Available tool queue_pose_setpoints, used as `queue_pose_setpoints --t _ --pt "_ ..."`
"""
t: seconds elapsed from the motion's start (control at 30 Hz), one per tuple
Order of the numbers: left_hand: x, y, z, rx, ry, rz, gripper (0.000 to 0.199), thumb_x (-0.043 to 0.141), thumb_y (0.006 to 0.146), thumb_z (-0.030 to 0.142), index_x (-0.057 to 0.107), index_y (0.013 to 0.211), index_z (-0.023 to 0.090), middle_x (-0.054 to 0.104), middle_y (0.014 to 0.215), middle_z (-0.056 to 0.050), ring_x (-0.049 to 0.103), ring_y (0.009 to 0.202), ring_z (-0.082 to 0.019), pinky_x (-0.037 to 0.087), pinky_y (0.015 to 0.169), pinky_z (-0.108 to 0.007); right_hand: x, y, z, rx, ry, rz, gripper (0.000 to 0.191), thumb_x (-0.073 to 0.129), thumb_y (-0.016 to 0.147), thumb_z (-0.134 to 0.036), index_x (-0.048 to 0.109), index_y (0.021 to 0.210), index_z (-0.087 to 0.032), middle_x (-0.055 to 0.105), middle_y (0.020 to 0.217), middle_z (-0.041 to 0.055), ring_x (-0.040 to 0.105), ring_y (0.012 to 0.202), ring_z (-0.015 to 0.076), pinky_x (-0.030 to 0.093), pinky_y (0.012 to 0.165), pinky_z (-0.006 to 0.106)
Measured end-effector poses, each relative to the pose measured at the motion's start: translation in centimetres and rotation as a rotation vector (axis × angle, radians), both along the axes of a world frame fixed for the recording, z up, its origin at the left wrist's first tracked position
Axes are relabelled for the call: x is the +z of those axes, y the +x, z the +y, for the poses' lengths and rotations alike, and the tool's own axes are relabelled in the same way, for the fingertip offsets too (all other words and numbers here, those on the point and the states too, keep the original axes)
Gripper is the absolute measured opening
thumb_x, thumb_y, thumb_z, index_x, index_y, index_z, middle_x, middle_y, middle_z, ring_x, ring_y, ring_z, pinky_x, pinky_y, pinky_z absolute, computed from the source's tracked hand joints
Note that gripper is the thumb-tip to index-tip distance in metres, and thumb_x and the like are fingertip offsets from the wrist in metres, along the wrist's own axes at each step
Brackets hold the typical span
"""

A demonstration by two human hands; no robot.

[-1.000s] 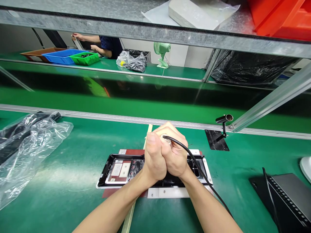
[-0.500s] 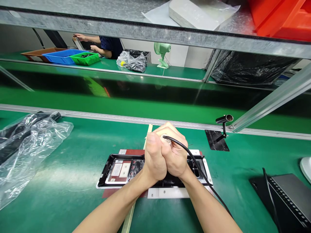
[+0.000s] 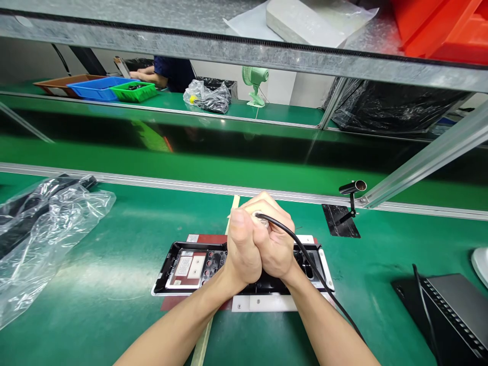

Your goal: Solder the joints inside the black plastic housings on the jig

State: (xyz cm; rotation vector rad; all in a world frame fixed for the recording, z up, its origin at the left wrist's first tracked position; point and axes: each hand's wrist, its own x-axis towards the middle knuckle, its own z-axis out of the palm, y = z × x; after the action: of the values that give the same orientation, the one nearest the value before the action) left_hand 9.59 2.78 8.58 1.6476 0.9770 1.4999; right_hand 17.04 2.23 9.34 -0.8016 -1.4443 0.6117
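Squeezing tight, the left hand (image 3: 243,249) and right hand (image 3: 277,249) hold a mostly hidden corded tool (image 3: 262,220). Under both, the long black frame (image 3: 270,288) lies left to right on the tabletop (image 3: 129,239).

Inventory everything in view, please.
Housing: one, black, bench centre
Cord: one, black, crossing housing
Strip: one, cream, crossing bench
Filled bags: two, clear, bench left, far bench
Tube stand: one, black, bench rear right
Flat box: one, black, bench right
Bins: three, brown, blue, green, far bench
Shelf bin: one visible, red, overhead shelf
Fan: one, green, far bench
Block: one, grey, overhead shelf
Wrapped bundle: one, black, far right
Co-worker: one, blue sleeve, far left
Left hand, right hand: two, bare, clasped around cord end
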Motion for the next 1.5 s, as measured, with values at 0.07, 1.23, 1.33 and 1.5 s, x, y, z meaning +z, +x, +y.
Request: queue_pose_setpoints --t 0.07,1.23,1.33,1.5 --pt "-0.2 0.0 0.0 0.053 -0.034 -0.067 0.045 0.018 0.103 0.053 0.019 0.068 0.024 0.030 0.063 0.001 0.033 0.055 -0.015 0.037 0.050 -0.034 0.0 0.0 0.0 0.000 0.012 -0.001 0.027 0.052 0.096 -0.034 0.071 0.080 -0.024 0.074 0.083 0.0019 0.063 0.081 0.0185 0.055 0.075 0.037" --pt "0.3 -0.3 0.1 -0.156 0.065 -0.103 0.054 0.021 0.103 0.054 0.038 0.063 0.023 0.052 0.071 -0.004 0.048 0.065 -0.018 0.043 0.057 -0.036 -0.4 0.2 0.2 0.027 0.038 -0.003 0.021 0.054 0.095 -0.031 0.071 0.084 -0.023 0.072 0.086 0.0027 0.065 0.083 0.0174 0.055 0.076 0.033" --pt "0.2 -0.4 0.1 -0.176 0.058 -0.106 0.053 0.022 0.103 0.053 0.039 0.063 0.023 0.052 0.069 -0.004 0.048 0.065 -0.018 0.042 0.059 -0.036 -0.4 0.3 0.2 0.021 0.035 -0.014 0.022 0.054 0.095 -0.033 0.071 0.085 -0.024 0.072 0.086 0.0025 0.065 0.083 0.0176 0.056 0.076 0.034" --pt "0.5 -0.7 0.1 -0.242 0.017 -0.115 0.053 0.025 0.103 0.053 0.042 0.063 0.023 0.057 0.070 -0.005 0.055 0.068 -0.020 0.048 0.065 -0.037 -0.5 0.3 0.0 0.010 0.024 -0.039 0.022 0.053 0.095 -0.031 0.073 0.087 -0.026 0.071 0.090 0.0018 0.065 0.084 0.0172 0.057 0.076 0.034"
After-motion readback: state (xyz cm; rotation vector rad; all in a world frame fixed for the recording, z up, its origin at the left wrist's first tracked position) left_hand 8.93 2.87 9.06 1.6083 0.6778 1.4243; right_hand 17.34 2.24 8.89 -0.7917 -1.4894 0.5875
